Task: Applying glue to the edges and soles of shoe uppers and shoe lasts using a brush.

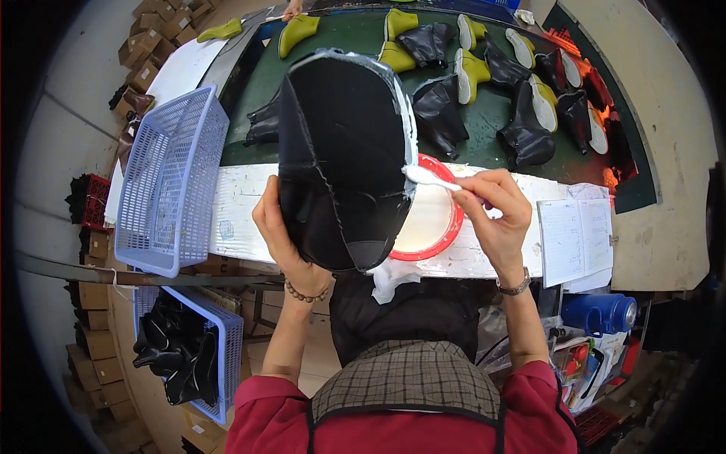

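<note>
A black shoe upper is raised in front of me, its underside facing up and white paste smeared along its right edge. My left hand grips it at the lower left, the fingers partly hidden behind it. Between the thumb and fingers of my right hand is a small white brush, its head touching the pasted edge. Behind the upper, a red-rimmed bowl of white paste stands on the white bench, partly covered. A crumpled white tissue hangs at the bench's front edge.
Several yellow-green shoe lasts and black boot uppers lie on a green surface beyond. Left stands a blue basket; below it another basket holds black uppers. Right are a notebook and blue bottle. Another person's hand shows far back.
</note>
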`<state>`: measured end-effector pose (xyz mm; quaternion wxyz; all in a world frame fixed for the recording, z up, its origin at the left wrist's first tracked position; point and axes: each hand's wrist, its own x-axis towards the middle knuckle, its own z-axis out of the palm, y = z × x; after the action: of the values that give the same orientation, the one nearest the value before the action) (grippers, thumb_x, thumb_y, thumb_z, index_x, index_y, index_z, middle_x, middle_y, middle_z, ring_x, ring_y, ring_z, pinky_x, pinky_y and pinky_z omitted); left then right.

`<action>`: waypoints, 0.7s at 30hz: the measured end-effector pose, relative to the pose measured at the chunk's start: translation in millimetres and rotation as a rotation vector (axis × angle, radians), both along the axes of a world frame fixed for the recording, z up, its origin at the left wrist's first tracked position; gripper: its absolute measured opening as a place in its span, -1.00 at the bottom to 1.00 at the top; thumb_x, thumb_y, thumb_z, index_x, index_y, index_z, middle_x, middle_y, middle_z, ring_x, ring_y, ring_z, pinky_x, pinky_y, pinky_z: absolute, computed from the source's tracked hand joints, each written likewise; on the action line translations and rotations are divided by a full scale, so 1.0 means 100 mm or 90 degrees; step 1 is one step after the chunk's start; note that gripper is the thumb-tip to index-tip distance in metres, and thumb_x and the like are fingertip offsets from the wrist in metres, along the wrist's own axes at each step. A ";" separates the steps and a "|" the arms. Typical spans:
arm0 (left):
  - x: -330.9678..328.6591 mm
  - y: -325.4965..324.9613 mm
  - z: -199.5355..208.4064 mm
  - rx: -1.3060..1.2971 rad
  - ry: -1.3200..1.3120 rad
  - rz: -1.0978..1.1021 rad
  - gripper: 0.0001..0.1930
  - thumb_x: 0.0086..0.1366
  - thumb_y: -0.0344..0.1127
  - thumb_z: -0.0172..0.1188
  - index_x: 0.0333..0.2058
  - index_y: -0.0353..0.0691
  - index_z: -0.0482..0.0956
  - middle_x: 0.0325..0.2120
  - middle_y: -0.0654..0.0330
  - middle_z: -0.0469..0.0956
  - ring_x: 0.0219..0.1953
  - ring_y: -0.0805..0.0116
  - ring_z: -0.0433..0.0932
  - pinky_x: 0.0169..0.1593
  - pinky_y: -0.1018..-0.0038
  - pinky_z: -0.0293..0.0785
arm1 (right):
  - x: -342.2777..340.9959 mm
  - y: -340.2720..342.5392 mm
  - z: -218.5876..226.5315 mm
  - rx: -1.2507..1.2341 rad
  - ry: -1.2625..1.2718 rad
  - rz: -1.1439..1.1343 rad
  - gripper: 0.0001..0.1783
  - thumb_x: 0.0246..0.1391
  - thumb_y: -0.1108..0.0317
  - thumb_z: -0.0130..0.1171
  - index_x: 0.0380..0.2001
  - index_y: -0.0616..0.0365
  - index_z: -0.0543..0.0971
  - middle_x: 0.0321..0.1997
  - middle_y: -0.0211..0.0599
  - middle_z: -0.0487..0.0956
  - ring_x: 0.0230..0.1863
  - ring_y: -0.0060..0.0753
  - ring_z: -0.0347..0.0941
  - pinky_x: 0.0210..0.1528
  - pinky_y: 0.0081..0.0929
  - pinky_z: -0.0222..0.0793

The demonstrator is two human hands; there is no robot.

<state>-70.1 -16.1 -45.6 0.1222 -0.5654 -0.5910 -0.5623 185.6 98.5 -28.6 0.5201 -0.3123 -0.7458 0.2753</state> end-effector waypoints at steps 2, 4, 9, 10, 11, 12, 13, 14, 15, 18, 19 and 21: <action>0.00 0.08 -0.03 0.043 -0.015 0.015 -0.14 0.18 -0.31 0.41 0.38 -0.47 0.19 0.17 -0.10 0.31 0.20 0.04 0.38 0.27 0.28 0.28 | -0.02 -0.09 -0.01 0.020 -0.005 0.026 -0.77 -0.03 0.55 0.49 -0.24 0.25 0.74 -0.29 -0.31 0.62 -0.40 -0.58 0.54 -0.39 -0.64 0.43; 0.02 0.16 -0.05 0.084 -0.035 0.028 -0.13 0.18 -0.27 0.42 0.38 -0.47 0.18 0.16 -0.09 0.31 0.19 0.05 0.37 0.26 0.29 0.28 | -0.02 -0.18 -0.09 0.029 -0.032 0.029 -0.74 -0.09 0.55 0.52 -0.25 0.23 0.75 -0.31 -0.31 0.62 -0.40 -0.54 0.55 -0.39 -0.60 0.44; 0.00 0.33 -0.08 0.151 0.037 0.084 -0.05 0.15 -0.06 0.47 0.37 -0.43 0.19 0.12 -0.07 0.30 0.18 0.05 0.34 0.21 0.25 0.32 | 0.00 -0.37 -0.08 -0.034 -0.033 0.070 -0.77 -0.08 0.54 0.50 -0.28 0.22 0.76 -0.36 -0.32 0.62 -0.43 -0.54 0.55 -0.43 -0.60 0.43; -0.04 0.34 -0.11 0.150 0.036 0.084 -0.05 0.15 -0.06 0.47 0.37 -0.43 0.19 0.12 -0.07 0.30 0.18 0.05 0.34 0.21 0.25 0.32 | 0.00 -0.39 -0.05 -0.049 -0.039 0.084 -0.79 -0.07 0.53 0.49 -0.28 0.22 0.76 -0.37 -0.33 0.62 -0.44 -0.54 0.54 -0.44 -0.61 0.42; -0.09 0.35 -0.12 0.150 0.082 0.090 -0.06 0.16 -0.06 0.47 0.36 -0.43 0.21 0.12 -0.06 0.30 0.18 0.05 0.35 0.21 0.24 0.33 | 0.01 -0.41 0.01 -0.078 -0.058 0.112 -0.81 -0.02 0.55 0.46 -0.27 0.25 0.76 -0.33 -0.32 0.63 -0.40 -0.61 0.55 -0.39 -0.69 0.44; -0.12 0.35 -0.15 0.149 0.125 0.094 -0.08 0.17 -0.06 0.46 0.35 -0.43 0.22 0.12 -0.06 0.30 0.18 0.04 0.36 0.20 0.23 0.34 | 0.02 -0.41 0.04 -0.080 -0.058 0.110 -0.81 -0.02 0.55 0.46 -0.27 0.25 0.76 -0.33 -0.32 0.63 -0.40 -0.61 0.55 -0.39 -0.69 0.44; -0.14 0.34 -0.17 0.147 0.125 0.092 -0.08 0.17 -0.06 0.46 0.35 -0.43 0.22 0.12 -0.06 0.30 0.18 0.04 0.36 0.20 0.23 0.34 | 0.01 -0.41 0.07 -0.101 -0.067 0.132 -0.83 0.00 0.53 0.45 -0.28 0.25 0.76 -0.35 -0.33 0.63 -0.42 -0.62 0.53 -0.41 -0.67 0.41; -0.16 0.33 -0.18 0.131 0.156 0.082 -0.12 0.19 -0.12 0.45 0.35 -0.42 0.23 0.13 -0.05 0.32 0.17 0.03 0.37 0.19 0.24 0.35 | 0.00 -0.40 0.09 -0.122 -0.076 0.156 -0.85 0.02 0.51 0.44 -0.28 0.25 0.76 -0.37 -0.34 0.63 -0.44 -0.63 0.51 -0.44 -0.65 0.37; -0.17 0.33 -0.19 0.117 0.186 0.070 -0.16 0.21 -0.18 0.44 0.35 -0.41 0.24 0.13 -0.05 0.33 0.17 0.01 0.39 0.18 0.25 0.36 | 0.00 -0.38 0.08 -0.123 -0.076 0.153 -0.85 0.02 0.51 0.44 -0.28 0.25 0.76 -0.37 -0.34 0.63 -0.44 -0.63 0.51 -0.44 -0.65 0.37; -0.29 0.21 -0.18 0.017 0.205 0.039 -0.16 0.26 -0.21 0.41 0.39 -0.41 0.17 0.22 -0.04 0.33 0.25 0.12 0.37 0.30 0.29 0.28 | 0.01 -0.25 -0.01 -0.182 -0.062 0.167 -0.88 0.07 0.46 0.41 -0.30 0.24 0.76 -0.42 -0.35 0.62 -0.46 -0.63 0.48 -0.47 -0.61 0.30; -0.35 0.17 -0.18 0.018 0.205 0.038 -0.16 0.26 -0.21 0.41 0.39 -0.41 0.17 0.22 -0.04 0.33 0.25 0.12 0.37 0.30 0.29 0.28 | 0.07 -0.16 -0.07 -0.183 -0.123 0.097 -0.90 0.07 0.45 0.41 -0.33 0.22 0.76 -0.42 -0.32 0.63 -0.48 -0.56 0.50 -0.46 -0.56 0.34; -0.50 0.04 -0.18 -0.040 -0.038 -0.076 -0.33 0.25 -0.44 0.35 0.30 -0.41 0.32 0.14 -0.02 0.46 0.12 0.16 0.48 0.20 0.28 0.39 | 0.13 -0.02 -0.20 -0.124 -0.254 -0.034 -0.90 0.07 0.37 0.41 -0.36 0.16 0.75 -0.41 -0.31 0.64 -0.50 -0.39 0.54 -0.44 -0.48 0.41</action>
<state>-120.2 -11.9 -63.6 0.0527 -0.5860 -0.5770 -0.5665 198.2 96.9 -48.9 0.3368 -0.4288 -0.7952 0.2653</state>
